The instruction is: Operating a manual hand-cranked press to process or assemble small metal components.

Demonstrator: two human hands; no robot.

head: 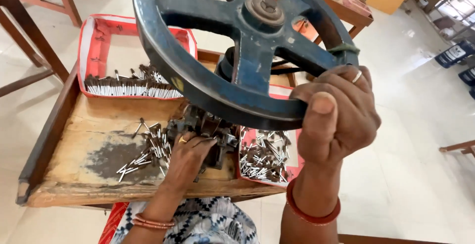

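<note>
the right hand point(339, 120) is clenched on the lower rim of the dark blue handwheel point(237, 51), at about 4 o'clock from the hub point(264, 9); the thumb lies flat over the near face of the rim and the fingers point(341, 78) wrap over its far edge, a ring on one of them. the handwheel is tilted, its face turned toward the camera and its axle running away from the viewer; spokes radiate from the hub to the rim. the left hand point(187, 157) rests on the wooden counter point(84, 140) below the wheel, at 6 o'clock from the hub, fingers loosely curled and pressed together against the dark metal press mechanism point(208, 128); whether they pinch a piece cannot be told. loose small metal pins point(143, 155) lie scattered on the counter at 9 o'clock from the left hand, pointing in mixed directions. a red-rimmed tray point(89, 51) at 10 o'clock holds a row of pins point(128, 88) with long axes mostly upright in the picture. a second red tray point(267, 157) at 3 o'clock from the left hand holds a jumbled heap of pins.
</note>
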